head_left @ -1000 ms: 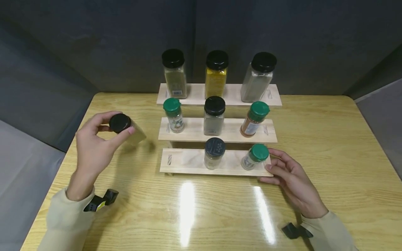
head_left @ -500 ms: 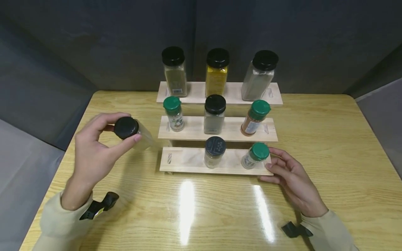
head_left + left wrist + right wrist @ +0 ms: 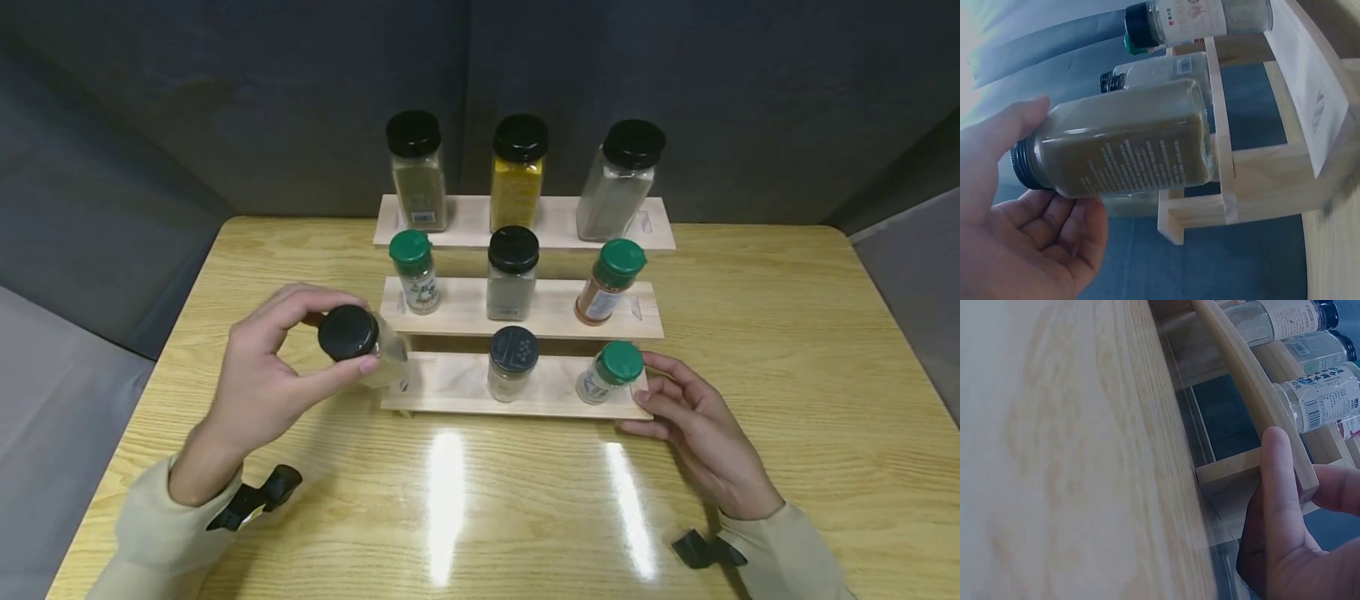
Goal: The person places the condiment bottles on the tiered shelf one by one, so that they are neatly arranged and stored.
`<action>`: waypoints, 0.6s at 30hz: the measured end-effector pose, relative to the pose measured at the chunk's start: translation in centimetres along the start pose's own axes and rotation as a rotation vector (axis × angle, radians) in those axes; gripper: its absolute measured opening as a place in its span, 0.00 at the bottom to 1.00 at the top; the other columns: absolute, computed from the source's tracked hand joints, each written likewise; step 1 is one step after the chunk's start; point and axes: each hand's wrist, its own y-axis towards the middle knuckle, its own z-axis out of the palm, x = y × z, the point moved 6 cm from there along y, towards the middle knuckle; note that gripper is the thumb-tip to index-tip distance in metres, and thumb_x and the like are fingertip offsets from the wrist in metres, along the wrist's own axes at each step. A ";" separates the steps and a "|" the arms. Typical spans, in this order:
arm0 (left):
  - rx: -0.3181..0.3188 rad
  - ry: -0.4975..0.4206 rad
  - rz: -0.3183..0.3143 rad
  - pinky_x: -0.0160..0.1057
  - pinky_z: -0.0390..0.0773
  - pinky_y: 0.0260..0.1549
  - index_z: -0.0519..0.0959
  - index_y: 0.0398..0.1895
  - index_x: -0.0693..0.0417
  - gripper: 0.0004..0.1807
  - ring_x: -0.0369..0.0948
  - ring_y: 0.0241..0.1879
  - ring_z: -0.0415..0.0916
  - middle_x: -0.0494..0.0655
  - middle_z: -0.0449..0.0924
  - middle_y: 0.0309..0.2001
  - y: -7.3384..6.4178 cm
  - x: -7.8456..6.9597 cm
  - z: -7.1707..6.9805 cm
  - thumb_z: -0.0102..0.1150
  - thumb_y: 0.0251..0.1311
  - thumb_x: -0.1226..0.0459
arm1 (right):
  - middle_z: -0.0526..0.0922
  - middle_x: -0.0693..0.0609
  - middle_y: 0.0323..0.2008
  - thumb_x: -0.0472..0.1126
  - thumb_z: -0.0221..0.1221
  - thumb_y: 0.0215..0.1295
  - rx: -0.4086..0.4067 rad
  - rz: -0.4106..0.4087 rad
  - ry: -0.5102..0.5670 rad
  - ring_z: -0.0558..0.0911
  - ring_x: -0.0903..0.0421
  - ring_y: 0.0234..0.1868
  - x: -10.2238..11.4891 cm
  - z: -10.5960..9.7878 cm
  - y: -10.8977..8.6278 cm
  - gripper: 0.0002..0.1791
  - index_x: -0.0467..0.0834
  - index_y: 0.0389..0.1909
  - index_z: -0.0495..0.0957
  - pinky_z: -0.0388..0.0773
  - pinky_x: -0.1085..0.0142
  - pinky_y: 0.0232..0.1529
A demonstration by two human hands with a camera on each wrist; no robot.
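My left hand point(image 3: 262, 379) pinches a square clear spice jar point(image 3: 392, 357) just below its black lid, thumb on one side and fingers on the other. Tilted, the jar is held in the air by the left end of the lowest tier of a wooden spice rack point(image 3: 442, 379). Brown powder and white print show through its wall point(image 3: 1125, 147) in the left wrist view. At the rack's lower right end, my right hand point(image 3: 701, 437) grips the board between thumb and fingers. Beside it stands a green-capped shaker point(image 3: 600, 385); a dark-capped shaker point(image 3: 508, 379) is mid-tier.
On the middle tier are two green-capped shakers point(image 3: 422, 287) point(image 3: 600, 300) and a black-lidded jar point(image 3: 512, 292). Three tall black-lidded jars line the top tier, the middle one a yellow jar point(image 3: 516, 196). A dark curtain point(image 3: 300, 108) hangs behind the wooden table point(image 3: 757, 333).
My left hand has carried the spice jar rightward and slightly nearer to me, up to the lowest tier's left end. The right hand keeps its grip on the rack.
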 end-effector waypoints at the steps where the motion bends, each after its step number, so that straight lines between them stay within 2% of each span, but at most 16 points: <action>1: 0.008 -0.004 0.005 0.36 0.78 0.47 0.88 0.54 0.62 0.26 0.42 0.47 0.80 0.51 0.88 0.49 0.1 0.0 0.3 0.86 0.56 0.59 | 0.82 0.49 0.47 0.26 0.56 0.82 -0.001 0.000 0.001 0.84 0.55 0.48 0.0 0.0 0.0 0.23 0.49 0.69 0.74 0.90 0.53 0.52; 3: 0.029 -0.021 0.009 0.35 0.77 0.46 0.89 0.54 0.60 0.26 0.42 0.47 0.80 0.50 0.88 0.49 0.2 0.0 0.8 0.86 0.50 0.69 | 0.82 0.49 0.47 0.26 0.56 0.82 -0.001 0.001 0.003 0.84 0.55 0.48 0.0 0.0 0.0 0.23 0.49 0.69 0.74 0.90 0.53 0.52; 6: 0.075 -0.034 0.001 0.35 0.78 0.45 0.88 0.55 0.59 0.29 0.42 0.48 0.79 0.49 0.88 0.49 0.3 0.2 1.7 0.84 0.45 0.75 | 0.82 0.48 0.48 0.26 0.56 0.81 -0.001 0.000 0.006 0.84 0.55 0.48 0.0 0.0 0.0 0.23 0.49 0.69 0.74 0.90 0.53 0.52; 12: 0.153 -0.050 -0.026 0.35 0.81 0.45 0.88 0.55 0.58 0.29 0.43 0.48 0.79 0.45 0.88 0.49 0.3 1.0 3.4 0.85 0.45 0.76 | 0.82 0.48 0.48 0.26 0.56 0.82 0.008 -0.012 0.011 0.84 0.55 0.48 0.1 0.0 0.0 0.23 0.49 0.69 0.75 0.90 0.53 0.52; 18: 0.198 -0.040 -0.042 0.35 0.82 0.47 0.87 0.55 0.57 0.29 0.44 0.50 0.78 0.44 0.88 0.52 0.1 1.5 4.6 0.86 0.46 0.73 | 0.83 0.48 0.48 0.26 0.56 0.82 0.000 -0.011 0.006 0.85 0.55 0.49 0.1 0.1 0.0 0.22 0.49 0.68 0.75 0.90 0.53 0.52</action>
